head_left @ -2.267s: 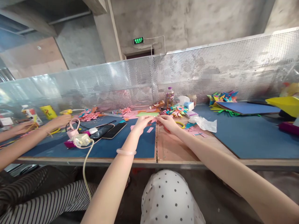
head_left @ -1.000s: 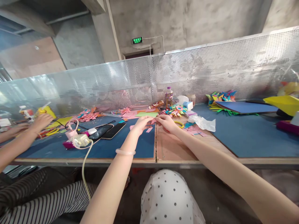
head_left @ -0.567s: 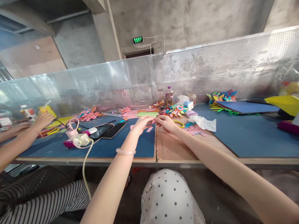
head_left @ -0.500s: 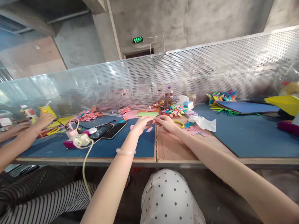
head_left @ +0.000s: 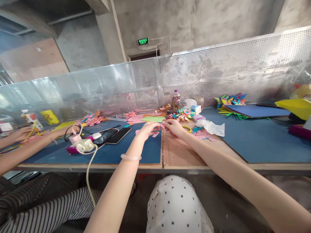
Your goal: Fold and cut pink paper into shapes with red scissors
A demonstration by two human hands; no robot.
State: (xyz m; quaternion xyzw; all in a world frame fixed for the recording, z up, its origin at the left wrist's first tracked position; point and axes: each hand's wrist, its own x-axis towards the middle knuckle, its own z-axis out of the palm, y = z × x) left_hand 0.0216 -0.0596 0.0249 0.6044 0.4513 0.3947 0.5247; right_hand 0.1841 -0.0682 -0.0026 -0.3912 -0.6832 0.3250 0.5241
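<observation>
A small piece of pink paper point(head_left: 162, 126) is pinched between my two hands above the seam of the table. My left hand point(head_left: 147, 129), with a pale bangle on its wrist, holds it from the left, fingers bent toward the right hand. My right hand point(head_left: 174, 127) grips its other side with thumb and fingertips. Below my left hand, a pink paper strip point(head_left: 155, 134) lies on the blue mat point(head_left: 143, 155). Just beyond my hands is a light green paper sheet point(head_left: 153, 119) on top of pink sheets. Yellow-handled scissors point(head_left: 187, 129) rest beside my right hand, partly hidden.
Paper flowers point(head_left: 186, 114), a bottle point(head_left: 176, 101) and crumpled white plastic point(head_left: 212, 128) stand or lie further back. Left are two phones point(head_left: 119, 135), a power strip with plugs point(head_left: 85, 145) and a co-worker's arms point(head_left: 31, 147). A perforated metal panel point(head_left: 136, 81) borders the table.
My hands stay almost in place, with small finger movements around the pink paper. At left, the co-worker's hand has left the yellow container and reached down toward the cables.
</observation>
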